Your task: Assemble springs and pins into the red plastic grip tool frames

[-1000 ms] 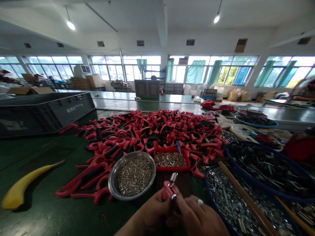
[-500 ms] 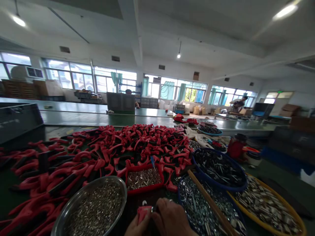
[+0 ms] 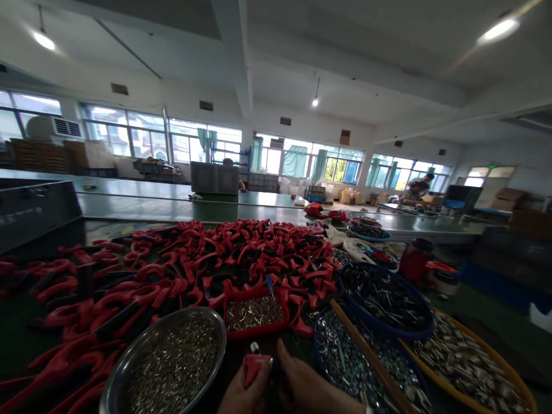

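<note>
**A:** What are the hands doing?

**B:** The left hand [image 3: 244, 392] pinches a red handle [image 3: 253, 368] upright, with a small metal tip [image 3: 255, 347] showing above it. The right hand [image 3: 310, 398] sits just beside it, its fingers [image 3: 281, 348] raised. The hands are close but not clasped, and I can't tell whether those fingers touch the handle.

**A:** Why hold it up like that?

**B:** Likely to keep its top end in plain view, right in front of the person. (Both wrists are cut off by the bottom of the picture.)

**A:** And right around the hands?

**B:** Just ahead of the left hand is a steel bowl [image 3: 185, 309] of small metal pieces. Straight ahead is a red tray [image 3: 259, 336] of short metal pins. Ahead of the right hand is a blue basket [image 3: 314, 340] of washers, with a wooden stick [image 3: 366, 356] lying across it. They seem set in an arc to stay within reach.

**A:** Further out?

**B:** Past the tray lies a heap of red handles [image 3: 241, 253]. Past that runs a long green bench [image 3: 181, 210], and another person [image 3: 420, 187] works far off to the right of the hands.
</note>
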The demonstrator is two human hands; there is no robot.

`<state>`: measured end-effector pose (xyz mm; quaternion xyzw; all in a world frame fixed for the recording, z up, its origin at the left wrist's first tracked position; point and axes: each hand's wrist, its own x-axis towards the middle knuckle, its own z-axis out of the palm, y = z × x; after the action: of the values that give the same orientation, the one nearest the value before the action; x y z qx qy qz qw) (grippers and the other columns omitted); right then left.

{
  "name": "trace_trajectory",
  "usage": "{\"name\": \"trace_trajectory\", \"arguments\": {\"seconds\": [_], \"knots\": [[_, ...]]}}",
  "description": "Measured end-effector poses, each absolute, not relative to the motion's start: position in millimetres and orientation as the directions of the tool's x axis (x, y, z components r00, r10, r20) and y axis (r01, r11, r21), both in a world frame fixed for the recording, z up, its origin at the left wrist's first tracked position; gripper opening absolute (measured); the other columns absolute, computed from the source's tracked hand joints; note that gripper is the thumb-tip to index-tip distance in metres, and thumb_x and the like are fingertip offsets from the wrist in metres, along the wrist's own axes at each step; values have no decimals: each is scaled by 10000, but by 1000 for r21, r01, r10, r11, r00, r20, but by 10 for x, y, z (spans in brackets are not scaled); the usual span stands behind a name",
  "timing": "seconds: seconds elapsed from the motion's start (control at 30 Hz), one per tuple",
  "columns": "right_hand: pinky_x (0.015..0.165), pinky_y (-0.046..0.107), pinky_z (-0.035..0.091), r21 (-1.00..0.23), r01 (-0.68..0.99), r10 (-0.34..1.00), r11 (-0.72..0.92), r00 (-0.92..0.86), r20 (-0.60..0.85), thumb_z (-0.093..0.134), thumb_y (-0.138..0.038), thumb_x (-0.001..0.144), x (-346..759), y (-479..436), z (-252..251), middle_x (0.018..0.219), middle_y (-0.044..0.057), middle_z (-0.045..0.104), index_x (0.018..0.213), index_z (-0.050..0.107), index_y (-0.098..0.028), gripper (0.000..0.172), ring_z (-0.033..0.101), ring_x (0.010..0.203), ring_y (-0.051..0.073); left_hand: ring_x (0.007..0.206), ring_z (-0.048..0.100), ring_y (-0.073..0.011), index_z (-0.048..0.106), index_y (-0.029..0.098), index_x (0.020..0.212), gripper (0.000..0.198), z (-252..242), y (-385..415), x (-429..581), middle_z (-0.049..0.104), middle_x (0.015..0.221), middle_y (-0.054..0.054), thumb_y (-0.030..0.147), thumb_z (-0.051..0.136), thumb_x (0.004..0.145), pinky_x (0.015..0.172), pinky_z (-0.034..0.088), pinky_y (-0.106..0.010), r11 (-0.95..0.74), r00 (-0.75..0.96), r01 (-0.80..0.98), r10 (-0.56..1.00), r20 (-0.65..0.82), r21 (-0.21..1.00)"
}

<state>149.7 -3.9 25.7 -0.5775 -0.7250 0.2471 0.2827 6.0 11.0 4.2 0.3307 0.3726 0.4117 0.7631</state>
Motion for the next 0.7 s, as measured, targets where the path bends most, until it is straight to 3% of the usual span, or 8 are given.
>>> {"name": "trace_trajectory", "arguments": {"seconds": [0.13, 0.27, 0.37, 0.43, 0.53, 0.6, 0.67, 0.7], "knots": [[583, 232, 425, -664, 712, 970, 230, -114, 214, 384, -520, 820, 1458, -90, 287, 786, 83, 652, 812, 619, -160, 429, 567, 715, 171, 332, 339, -50, 514, 175, 817, 577, 5, 85, 92, 402, 413, 98, 626, 687, 501, 354, 250, -161, 471, 401, -305, 852, -338, 828], [344, 209, 345, -715, 679, 986, 164, -101, 130, 127, -552, 864, 1451, -96, 313, 425, 4, 522, 547, 578, -193, 658, 455, 370, 122, 325, 307, -45, 494, 174, 867, 592, 26, 54, 125, 392, 410, 105, 648, 646, 546, 345, 217, -162, 389, 340, -285, 896, -287, 876], [466, 228, 409, -725, 660, 980, 195, -104, 168, 232, -600, 844, 1463, -127, 342, 593, 41, 600, 654, 578, -196, 565, 551, 530, 147, 331, 288, -42, 491, 172, 856, 547, 75, 28, 124, 385, 428, 104, 645, 604, 606, 353, 219, -168, 416, 382, -301, 877, -292, 858], [533, 255, 428, -766, 618, 984, 178, -87, 157, 326, -667, 777, 1436, -156, 338, 671, 49, 600, 697, 563, -206, 525, 563, 625, 168, 376, 352, -58, 509, 165, 838, 521, 99, 20, 108, 445, 477, 76, 624, 611, 615, 391, 282, -182, 372, 362, -279, 895, -262, 885], [369, 223, 345, -875, 480, 979, -56, -146, -143, 115, -659, 815, 1358, -178, 275, 405, -30, 384, 484, 398, -222, 617, 389, 354, 110, 586, 498, -115, 552, 150, 798, 465, 125, 38, 49, 577, 657, 4, 461, 759, 522, 555, 393, -215, 97, 267, -129, 962, -60, 987], [309, 208, 286, -880, 433, 918, -198, -232, -321, -28, -613, 826, 1340, -181, 224, 334, -55, 252, 399, 266, -235, 642, 266, 273, 88, 673, 510, -139, 572, 140, 762, 428, 165, 59, -16, 602, 724, -19, 375, 796, 483, 616, 400, -222, -51, 283, 17, 958, 44, 999], [355, 240, 370, -876, 438, 906, -202, -255, -337, -1, -618, 829, 1393, -183, 206, 347, -16, 343, 375, 311, -232, 672, 381, 313, 113, 659, 499, -137, 587, 138, 741, 380, 245, 67, -97, 599, 702, -16, 383, 772, 519, 596, 393, -219, -109, 359, 130, 932, 56, 985], [441, 271, 441, -874, 473, 941, -115, -229, -247, 72, -615, 840, 1446, -183, 216, 422, 21, 467, 417, 420, -219, 676, 497, 412, 147, 653, 495, -132, 597, 140, 750, 364, 300, 62, -139, 600, 704, -11, 384, 761, 536, 590, 391, -215, -128, 411, 160, 910, 51, 979]]}}
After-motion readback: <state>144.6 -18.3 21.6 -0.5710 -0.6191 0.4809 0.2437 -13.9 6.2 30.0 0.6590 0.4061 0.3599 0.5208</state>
